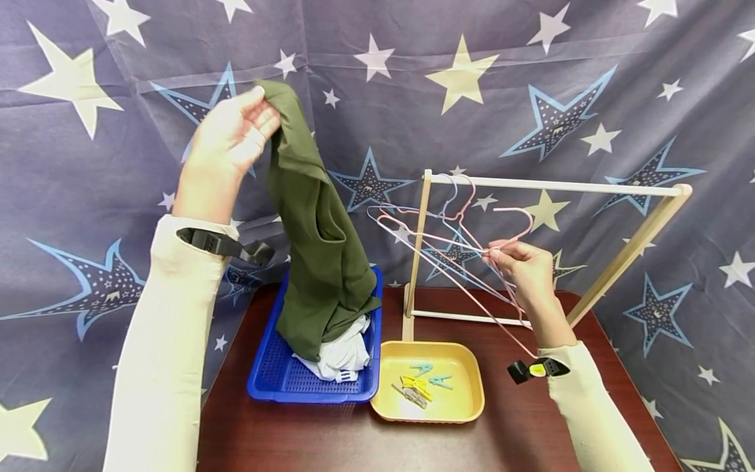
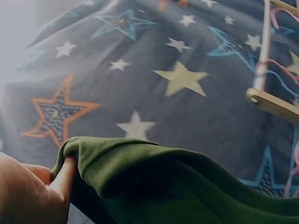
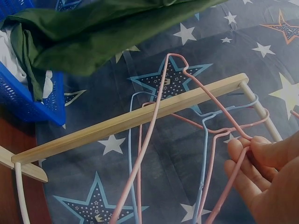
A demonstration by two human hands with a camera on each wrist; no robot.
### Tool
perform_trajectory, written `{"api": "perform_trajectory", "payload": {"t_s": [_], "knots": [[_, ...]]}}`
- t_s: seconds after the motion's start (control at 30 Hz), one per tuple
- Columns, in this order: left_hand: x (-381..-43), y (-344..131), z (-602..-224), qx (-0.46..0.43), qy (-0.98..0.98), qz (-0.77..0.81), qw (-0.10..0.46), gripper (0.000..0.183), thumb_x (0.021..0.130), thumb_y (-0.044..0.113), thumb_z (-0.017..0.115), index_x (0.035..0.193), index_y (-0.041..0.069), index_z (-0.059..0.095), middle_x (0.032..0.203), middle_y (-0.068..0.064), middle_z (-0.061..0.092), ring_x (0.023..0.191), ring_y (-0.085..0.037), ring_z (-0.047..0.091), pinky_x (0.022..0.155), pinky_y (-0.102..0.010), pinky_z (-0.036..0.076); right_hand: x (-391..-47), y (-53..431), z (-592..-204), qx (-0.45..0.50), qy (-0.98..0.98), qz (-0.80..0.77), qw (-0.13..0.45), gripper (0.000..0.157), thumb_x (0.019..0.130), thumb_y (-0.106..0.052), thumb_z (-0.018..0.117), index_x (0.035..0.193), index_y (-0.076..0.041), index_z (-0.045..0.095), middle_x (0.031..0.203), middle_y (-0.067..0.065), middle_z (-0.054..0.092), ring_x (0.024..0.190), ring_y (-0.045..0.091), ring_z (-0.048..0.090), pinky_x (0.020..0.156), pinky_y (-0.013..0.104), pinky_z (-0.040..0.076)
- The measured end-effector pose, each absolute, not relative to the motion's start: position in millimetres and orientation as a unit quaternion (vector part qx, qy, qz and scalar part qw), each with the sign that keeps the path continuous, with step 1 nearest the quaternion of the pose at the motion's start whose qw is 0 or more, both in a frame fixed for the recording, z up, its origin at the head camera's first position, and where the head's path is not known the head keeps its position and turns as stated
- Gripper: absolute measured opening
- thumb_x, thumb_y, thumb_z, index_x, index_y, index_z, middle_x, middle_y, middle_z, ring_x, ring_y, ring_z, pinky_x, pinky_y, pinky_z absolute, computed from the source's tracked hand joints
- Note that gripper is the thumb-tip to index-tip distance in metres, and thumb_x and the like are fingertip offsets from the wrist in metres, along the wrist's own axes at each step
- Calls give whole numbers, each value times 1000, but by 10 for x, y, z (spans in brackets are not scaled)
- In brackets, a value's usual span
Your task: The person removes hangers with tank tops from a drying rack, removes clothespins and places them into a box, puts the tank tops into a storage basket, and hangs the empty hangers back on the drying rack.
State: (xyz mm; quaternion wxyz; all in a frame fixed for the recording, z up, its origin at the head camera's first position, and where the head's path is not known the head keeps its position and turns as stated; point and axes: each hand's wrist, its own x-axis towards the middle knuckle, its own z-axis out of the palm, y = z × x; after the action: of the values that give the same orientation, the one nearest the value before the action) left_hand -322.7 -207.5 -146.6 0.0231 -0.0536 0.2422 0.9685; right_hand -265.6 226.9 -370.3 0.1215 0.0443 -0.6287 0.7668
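High on the left, my left hand [image 1: 236, 131] pinches the edge of a dark green garment [image 1: 321, 223], which hangs down into the blue basket [image 1: 312, 396]. The left wrist view shows thumb and fingers gripping a fold of the green cloth [image 2: 140, 172]. My right hand [image 1: 525, 272] holds a pink hanger [image 3: 140, 161] near the base of its hook, in front of the rack. Inside the basket, a white garment [image 1: 339, 354] lies partly under the green one.
Behind the right hand stands a wooden rack [image 1: 554, 185] with a blue hanger [image 3: 204, 154] and another pink hanger on its rail. A yellow tray [image 1: 466, 393] holds several clothespins [image 1: 415, 387]. All stand on a dark red-brown table [image 1: 354, 439], before a star-patterned curtain [image 1: 377, 98].
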Motion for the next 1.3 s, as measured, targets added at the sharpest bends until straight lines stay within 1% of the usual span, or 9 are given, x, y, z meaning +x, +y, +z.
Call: {"api": "perform_trajectory", "payload": {"t_s": [0.13,0.23,0.37,0.47,0.57,0.67,0.8,1.03,1.3], "knots": [[-3232,-2072,-1633,-66,296,952,46,32,100,-6,53,132,-1,55,161,-7,39,152,-13,31,125,-26,19,-2655,2271,-3712,44,-625,770,117,13,91,11,67,98,23,66,82,4,77,70,12,77,73,23,61],[-3210,-2071,-1737,-65,350,932,68,20,101,-5,53,121,-3,57,163,-7,33,154,-13,25,125,-28,16,-2654,2274,-3715,46,-621,774,113,13,91,11,67,97,22,66,82,4,77,70,12,77,73,23,61],[-3164,-2036,-1854,-46,431,896,92,11,101,-4,52,99,-3,62,122,-14,72,152,-17,27,123,-32,20,-2654,2277,-3716,44,-622,773,113,6,91,11,67,91,16,71,83,4,77,70,12,77,72,22,61],[-3114,-1991,-1942,-23,489,867,98,23,103,-3,49,89,2,67,82,-11,76,134,-18,56,112,-33,42,-2655,2276,-3717,42,-629,768,113,8,90,10,68,86,6,75,84,4,77,70,11,77,71,21,61],[-3063,-1946,-2030,-7,525,846,95,30,103,-4,48,83,4,69,76,-7,75,93,-17,77,85,-28,61,-2656,2276,-3724,40,-632,766,112,8,91,9,69,87,6,75,85,4,77,71,11,77,71,21,61],[-3024,-1911,-2122,11,563,821,95,33,103,-4,48,80,6,70,73,-5,74,69,-13,73,65,-26,61,-2656,2280,-3738,35,-633,766,109,6,91,10,68,91,14,73,85,3,77,71,11,77,71,21,61],[-3000,-1891,-2235,33,623,773,111,32,103,-2,49,81,10,70,73,-1,72,67,-11,71,66,-23,60,-2658,2293,-3754,29,-634,766,106,11,90,10,68,96,20,70,83,-1,76,70,11,76,71,21,61],[-2952,-1799,-2405,73,733,653,178,21,101,3,55,90,14,69,78,6,70,67,-5,66,68,-21,58,-2655,2294,-3766,25,-628,771,100,14,87,7,74,95,18,71,83,0,77,71,11,77,72,21,61],[-2962,-1605,-2647,90,787,546,271,9,100,7,56,104,5,63,81,5,66,72,-8,66,74,-24,58,-2650,2287,-3795,33,-637,763,103,7,91,10,67,89,8,73,81,-1,76,70,9,76,71,19,60]]}}
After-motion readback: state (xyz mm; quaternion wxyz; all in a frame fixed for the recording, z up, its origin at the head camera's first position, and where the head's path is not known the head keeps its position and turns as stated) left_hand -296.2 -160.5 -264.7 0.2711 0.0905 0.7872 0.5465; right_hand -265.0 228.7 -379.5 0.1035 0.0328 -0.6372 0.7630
